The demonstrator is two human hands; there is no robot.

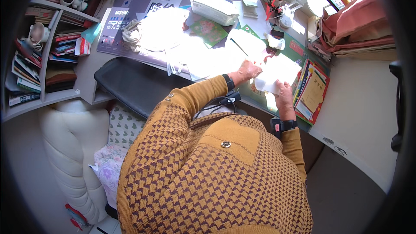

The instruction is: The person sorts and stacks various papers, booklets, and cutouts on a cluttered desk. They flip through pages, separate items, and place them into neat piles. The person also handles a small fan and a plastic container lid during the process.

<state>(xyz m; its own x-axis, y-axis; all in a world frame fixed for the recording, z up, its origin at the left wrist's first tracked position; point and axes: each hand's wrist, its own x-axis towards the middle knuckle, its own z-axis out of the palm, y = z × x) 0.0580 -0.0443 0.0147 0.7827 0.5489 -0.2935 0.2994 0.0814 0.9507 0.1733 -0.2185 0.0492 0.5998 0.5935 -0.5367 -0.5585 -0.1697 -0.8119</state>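
Note:
My right hand (285, 92) grips the lower edge of a white, paper-like sheet (281, 71), thumb on top. My left hand (249, 69) is at the sheet's left side with its fingers bent; glare hides whether they hold anything. Just beyond my left hand, a dark thin stick, perhaps a pen (239, 47), lies on a bright white surface. A crumpled white tissue or wrapper (276, 43) sits past the sheet. Strong sunlight washes out much of the desk around both hands.
A white box (213, 8) stands at the back of the desk, beside a green printed card (209, 32). Notebooks and folders (310, 91) lie at the right. A crumpled cloth (132, 35) is at the left, above a black chair (139, 81). A red-and-black device (274, 10) stands near the window.

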